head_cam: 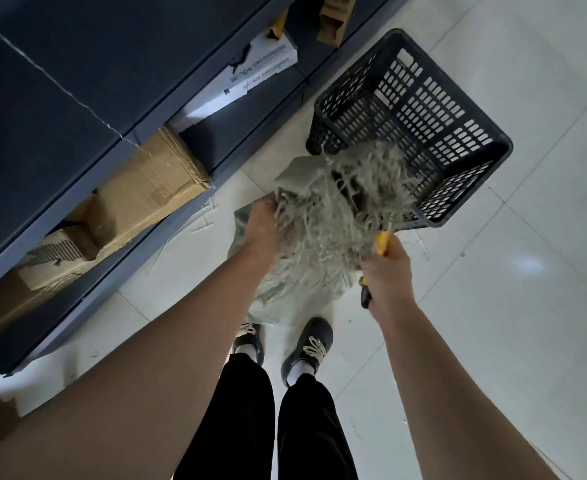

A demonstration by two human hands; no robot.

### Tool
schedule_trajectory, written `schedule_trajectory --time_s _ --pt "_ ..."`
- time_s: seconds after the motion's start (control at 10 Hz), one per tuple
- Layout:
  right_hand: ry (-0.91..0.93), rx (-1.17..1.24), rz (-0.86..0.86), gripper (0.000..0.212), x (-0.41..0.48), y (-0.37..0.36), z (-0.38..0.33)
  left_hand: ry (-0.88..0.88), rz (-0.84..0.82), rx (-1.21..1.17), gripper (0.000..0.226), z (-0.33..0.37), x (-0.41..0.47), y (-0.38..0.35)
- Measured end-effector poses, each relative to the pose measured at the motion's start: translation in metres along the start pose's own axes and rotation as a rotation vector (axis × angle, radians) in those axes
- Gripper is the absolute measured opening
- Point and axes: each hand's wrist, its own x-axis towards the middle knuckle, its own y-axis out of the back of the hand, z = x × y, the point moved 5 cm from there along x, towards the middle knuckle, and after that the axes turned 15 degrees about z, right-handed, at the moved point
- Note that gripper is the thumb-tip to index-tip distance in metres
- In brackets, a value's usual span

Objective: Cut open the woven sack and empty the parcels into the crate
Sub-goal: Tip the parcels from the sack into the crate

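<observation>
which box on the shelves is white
The flat box on the upper shelf, nearest the crate. It is white with dark print; the others are plain brown cardboard.

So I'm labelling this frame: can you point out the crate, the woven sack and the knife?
crate [472,161]: head view, on the near right rim.
woven sack [319,216]: head view, on the frayed strands at its cut top.
knife [382,242]: head view, on the yellow handle above the right hand.

Pale glossy floor tiles [527,306] catch a soft glare of overhead light. Dark blue-grey shelving [77,81] lines the left side, its lower bays holding cardboard boxes [146,192] and a white carton [250,74].
</observation>
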Motion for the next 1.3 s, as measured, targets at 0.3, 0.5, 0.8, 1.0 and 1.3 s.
schedule_trajectory --time_s 0.3,0.5,0.8,1.0,1.3 --pt "0.056 0.113 -0.083 0.021 -0.004 -0.044 0.004 -0.110 -0.081 0.138 0.010 0.011 0.003 -0.025" --pt "-0.181 0.114 0.201 0.017 0.021 -0.022 0.012 -0.222 0.079 0.317 0.041 -0.020 0.036 -0.006" --pt "-0.277 0.256 0.229 0.015 0.035 -0.017 0.006 -0.275 -0.248 1.259 0.084 -0.141 0.071 -0.012" --pt "-0.281 0.301 0.219 0.006 0.048 -0.015 0.003 -0.399 -0.086 1.150 0.021 -0.132 0.082 -0.029" --pt "-0.289 0.346 0.279 0.012 0.043 -0.010 -0.021 -0.258 -0.337 0.943 0.038 -0.102 0.054 -0.018"
